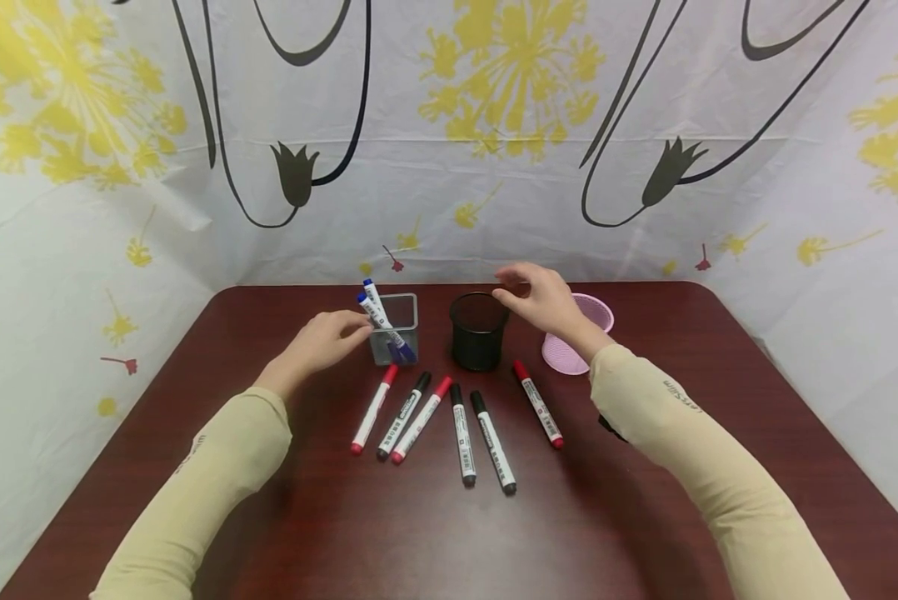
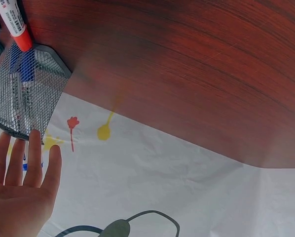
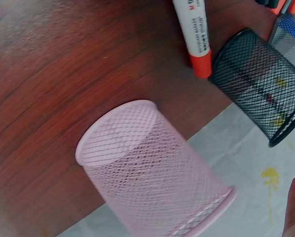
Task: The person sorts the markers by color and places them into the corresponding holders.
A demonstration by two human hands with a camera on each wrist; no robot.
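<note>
At the back left of the table stands a grey square mesh pen holder (image 1: 406, 337) with two blue-capped markers (image 1: 377, 310) leaning in it. My left hand (image 1: 320, 346) is right beside its rim; in the left wrist view the fingers (image 2: 35, 158) extend toward the rim, holding nothing. A round black mesh pen holder (image 1: 477, 348) stands to the right of the grey one. My right hand (image 1: 545, 302) hovers by its upper right rim, fingers loosely bent and holding nothing. Behind the right wrist is a pink mesh pen holder (image 1: 564, 357), partly hidden by it.
In front of the holders lie three red-capped markers (image 1: 374, 412) and three black-capped markers (image 1: 461, 433), roughly fanned out on the brown table (image 1: 449, 542). A white patterned cloth (image 1: 449, 208) hangs behind and at the sides.
</note>
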